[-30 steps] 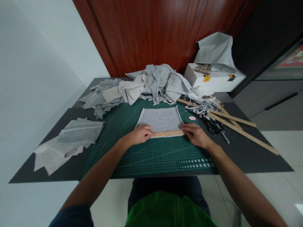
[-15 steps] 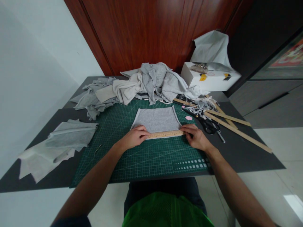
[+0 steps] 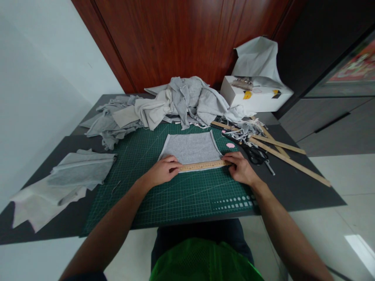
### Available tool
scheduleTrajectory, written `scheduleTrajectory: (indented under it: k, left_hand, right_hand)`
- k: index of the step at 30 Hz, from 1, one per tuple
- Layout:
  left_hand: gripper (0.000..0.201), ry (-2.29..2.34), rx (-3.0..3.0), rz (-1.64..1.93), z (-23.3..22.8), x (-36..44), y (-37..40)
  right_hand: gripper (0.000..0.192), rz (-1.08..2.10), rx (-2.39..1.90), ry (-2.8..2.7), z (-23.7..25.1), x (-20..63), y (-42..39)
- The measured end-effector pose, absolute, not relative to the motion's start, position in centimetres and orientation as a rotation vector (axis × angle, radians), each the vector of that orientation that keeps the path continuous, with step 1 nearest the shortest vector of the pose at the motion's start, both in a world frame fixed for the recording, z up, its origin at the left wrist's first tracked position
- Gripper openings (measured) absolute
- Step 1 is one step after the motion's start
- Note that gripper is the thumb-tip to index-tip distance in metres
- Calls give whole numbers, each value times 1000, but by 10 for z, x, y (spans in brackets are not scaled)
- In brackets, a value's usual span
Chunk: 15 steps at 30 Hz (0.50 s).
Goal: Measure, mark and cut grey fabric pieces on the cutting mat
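Hands are both closed on a wooden ruler [image 3: 200,166], left hand [image 3: 164,170] pinching one end and right hand [image 3: 240,168] the other, along the near edge of a gray cloth piece [image 3: 190,148] spread flat on the mat. Behind everything rises a red-brown wood panel [image 3: 175,43]. Before it stretches the dark surface [image 3: 290,191], with a green cutting mat [image 3: 175,199] under the work; printed on that are a fine grid and, near the right forearm, rows of pale circles and squares. Crumpled gray and cream fabric [image 3: 187,99] heaps across the far side, blocking the space beyond the cloth. To its right sits a white box [image 3: 258,101], its yellow and black markings too blurred to read. Folded pale fabric [image 3: 82,168] covers the left end. Wooden strips [image 3: 293,163] cross one another beyond the right hand, beside tangled scraps [image 3: 249,130] and black scissors [image 3: 246,147] that crowd that side. Smaller still are a pink oval [image 3: 230,145] near the cloth's right edge and a thin tool [image 3: 116,187] by the left forearm. Ruler figures are illegible.
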<state>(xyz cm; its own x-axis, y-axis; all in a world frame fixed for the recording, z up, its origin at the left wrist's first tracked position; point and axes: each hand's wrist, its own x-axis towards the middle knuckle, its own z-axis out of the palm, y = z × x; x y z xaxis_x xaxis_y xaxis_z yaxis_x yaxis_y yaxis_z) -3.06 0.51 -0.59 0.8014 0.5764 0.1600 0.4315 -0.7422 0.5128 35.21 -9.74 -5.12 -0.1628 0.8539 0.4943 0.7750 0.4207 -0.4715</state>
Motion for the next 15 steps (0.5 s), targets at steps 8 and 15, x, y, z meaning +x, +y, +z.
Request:
scheduleTrajectory:
  k: [8, 15]
  left_hand:
    - [24, 757, 2521, 420, 0, -29, 3]
    - [21, 755, 2525, 431, -1, -30, 5]
  right_hand:
    - [55, 103, -1421, -1919, -54, 352, -94]
    - [54, 146, -1416, -1900, -51, 352, -94]
